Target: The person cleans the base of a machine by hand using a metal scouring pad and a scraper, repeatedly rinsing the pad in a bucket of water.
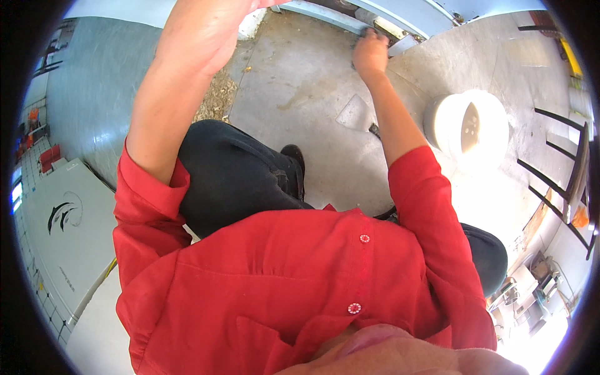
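My right hand reaches to the low edge of a pale blue cabinet or appliance at the top, its fingers at the dirty gap near the floor. A dark thing, perhaps a cloth, shows at the fingers; whether they grip it is unclear. My left forearm rises at the upper left, and my left hand is mostly cut off by the top rim, close to the same pale body. Below my right hand, a piece of light sheet or cloth lies on the grey floor beside my forearm, with a small dark object near it.
A white bucket stands right of my right forearm in bright sunlight. Wood-like chips or debris lie on the floor left of centre. A dark-legged chair or stool is at the far right; a white appliance is at the lower left.
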A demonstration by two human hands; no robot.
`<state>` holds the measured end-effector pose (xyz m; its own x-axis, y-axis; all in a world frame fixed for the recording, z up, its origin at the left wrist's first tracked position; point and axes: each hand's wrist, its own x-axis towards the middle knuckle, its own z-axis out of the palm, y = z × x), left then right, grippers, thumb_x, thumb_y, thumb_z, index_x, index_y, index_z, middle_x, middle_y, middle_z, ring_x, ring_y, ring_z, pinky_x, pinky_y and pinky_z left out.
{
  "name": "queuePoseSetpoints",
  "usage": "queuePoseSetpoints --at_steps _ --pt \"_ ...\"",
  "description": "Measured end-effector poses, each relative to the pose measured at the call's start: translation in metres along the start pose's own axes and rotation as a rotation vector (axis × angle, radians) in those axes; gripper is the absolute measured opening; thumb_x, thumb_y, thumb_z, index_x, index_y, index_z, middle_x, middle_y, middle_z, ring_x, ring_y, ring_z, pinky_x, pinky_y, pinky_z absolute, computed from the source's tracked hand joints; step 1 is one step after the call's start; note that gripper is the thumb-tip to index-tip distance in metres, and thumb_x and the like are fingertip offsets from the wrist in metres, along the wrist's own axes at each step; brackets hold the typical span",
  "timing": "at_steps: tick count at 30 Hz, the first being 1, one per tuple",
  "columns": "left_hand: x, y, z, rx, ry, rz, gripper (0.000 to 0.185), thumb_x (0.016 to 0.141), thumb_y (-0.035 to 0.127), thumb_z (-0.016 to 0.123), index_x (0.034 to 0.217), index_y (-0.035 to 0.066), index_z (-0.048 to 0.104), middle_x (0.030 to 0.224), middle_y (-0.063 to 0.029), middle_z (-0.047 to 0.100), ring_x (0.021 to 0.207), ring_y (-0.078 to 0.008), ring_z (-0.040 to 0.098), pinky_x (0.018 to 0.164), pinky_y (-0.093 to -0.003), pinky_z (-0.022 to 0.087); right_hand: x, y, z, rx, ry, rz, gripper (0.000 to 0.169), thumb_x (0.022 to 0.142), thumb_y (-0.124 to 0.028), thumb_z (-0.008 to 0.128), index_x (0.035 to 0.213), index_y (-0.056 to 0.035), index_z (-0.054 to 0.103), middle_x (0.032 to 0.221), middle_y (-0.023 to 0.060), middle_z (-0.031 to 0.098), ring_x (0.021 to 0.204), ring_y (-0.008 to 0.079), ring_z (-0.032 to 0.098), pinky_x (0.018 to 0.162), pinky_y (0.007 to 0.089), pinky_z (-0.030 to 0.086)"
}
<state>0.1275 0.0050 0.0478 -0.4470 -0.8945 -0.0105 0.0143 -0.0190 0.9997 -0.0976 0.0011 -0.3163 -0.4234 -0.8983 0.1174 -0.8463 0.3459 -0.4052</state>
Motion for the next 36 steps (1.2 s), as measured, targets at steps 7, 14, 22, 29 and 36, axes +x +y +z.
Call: queuePoseSetpoints --at_steps 7,14,22,29,36 --pt "-0.003 0.002 -0.016 0.024 0.109 0.038 0.041 0.099 0.025 0.055 0.124 -0.008 0.057 0.118 -0.0171 0.065 0.102 -0.0253 0.065 0.093 -0.0349 0.05 -0.027 -0.021 -0.045 -0.067 -0.131 0.196 0.047 0.097 -0.014 0.044 0.139 0.0049 0.041 0.123 0.0266 0.051 0.108 0.0439 0.06 0.092 0.0445 0.053" --pt "0.006 0.013 -0.028 -0.044 0.231 0.183 0.045 0.098 0.023 0.053 0.127 -0.012 0.053 0.123 -0.0216 0.061 0.108 -0.0282 0.061 0.097 -0.0378 0.048 0.016 -0.065 -0.017 -0.022 -0.224 0.176 0.053 0.094 -0.012 0.048 0.141 0.0094 0.036 0.13 0.0277 0.047 0.11 0.0418 0.059 0.09 0.0428 0.054" --pt "0.007 0.023 -0.04 -0.236 0.298 0.198 0.048 0.098 0.023 0.053 0.128 -0.014 0.05 0.126 -0.0232 0.058 0.111 -0.0299 0.06 0.1 -0.0394 0.046 0.044 -0.117 0.01 -0.151 -0.345 -0.297 0.047 0.092 -0.009 0.051 0.135 0.0088 0.043 0.132 0.0264 0.048 0.114 0.0434 0.056 0.09 0.0437 0.055" --pt "0.007 0.007 -0.08 -0.212 0.275 0.405 0.05 0.097 0.021 0.052 0.13 -0.017 0.047 0.128 -0.0258 0.055 0.114 -0.0311 0.058 0.101 -0.0394 0.046 0.048 -0.154 0.025 -0.22 -0.346 -0.217 0.047 0.091 -0.011 0.051 0.134 0.0072 0.046 0.128 0.026 0.052 0.115 0.0463 0.056 0.095 0.0482 0.052" --pt "0.0 -0.008 -0.108 -0.239 0.307 0.341 0.05 0.097 0.02 0.052 0.129 -0.017 0.047 0.128 -0.0256 0.055 0.115 -0.0318 0.057 0.102 -0.0398 0.044 0.085 -0.189 0.026 -0.164 -0.473 -0.535 0.038 0.094 -0.019 0.047 0.125 0.0027 0.054 0.13 0.027 0.055 0.112 0.0453 0.059 0.096 0.0497 0.05"
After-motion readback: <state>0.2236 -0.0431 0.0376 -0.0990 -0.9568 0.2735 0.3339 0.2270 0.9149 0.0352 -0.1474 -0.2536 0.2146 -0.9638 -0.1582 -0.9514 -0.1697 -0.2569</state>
